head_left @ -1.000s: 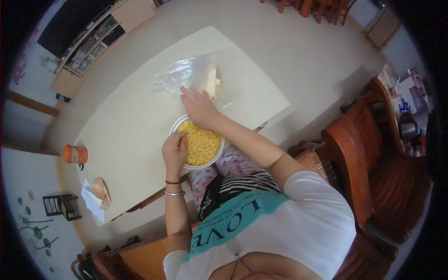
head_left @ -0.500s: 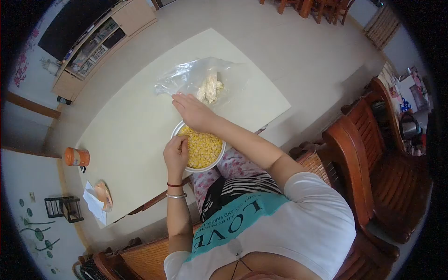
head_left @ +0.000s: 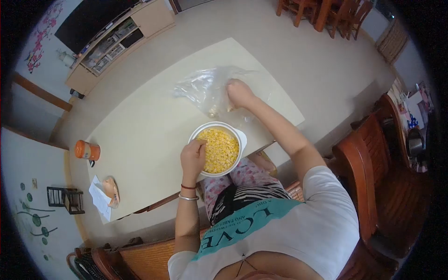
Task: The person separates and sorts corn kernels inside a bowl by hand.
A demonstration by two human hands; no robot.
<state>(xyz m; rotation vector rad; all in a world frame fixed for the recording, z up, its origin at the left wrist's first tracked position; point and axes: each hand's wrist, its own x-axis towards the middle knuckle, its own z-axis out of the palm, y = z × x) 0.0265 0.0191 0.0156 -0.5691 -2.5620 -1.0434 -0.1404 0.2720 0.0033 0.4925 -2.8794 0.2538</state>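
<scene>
A white bowl [head_left: 241,138] full of yellow corn kernels [head_left: 220,151] stands at the near edge of the pale table. My left hand [head_left: 192,156] is closed on the bowl's left rim, its thumb and finger beside the kernels. Beyond the bowl, my right hand [head_left: 240,93] is closed over a corncob [head_left: 230,108], which shows only in part below the fist. Another pale cob end [head_left: 213,112] lies just left of it. Both are by a clear plastic bag [head_left: 200,88] spread on the table.
On the table's [head_left: 140,116] left end are an orange canister [head_left: 87,150], white paper [head_left: 100,198] and a tan object [head_left: 111,189]. Wooden seats [head_left: 361,168] stand at the right. A small dark rack [head_left: 65,199] and a TV cabinet [head_left: 112,44] are farther off.
My right hand has moved away from above the bowl to the cobs and closed. My left hand stays at the bowl's rim. The whole view has shifted, and the bowl's right handle now shows.
</scene>
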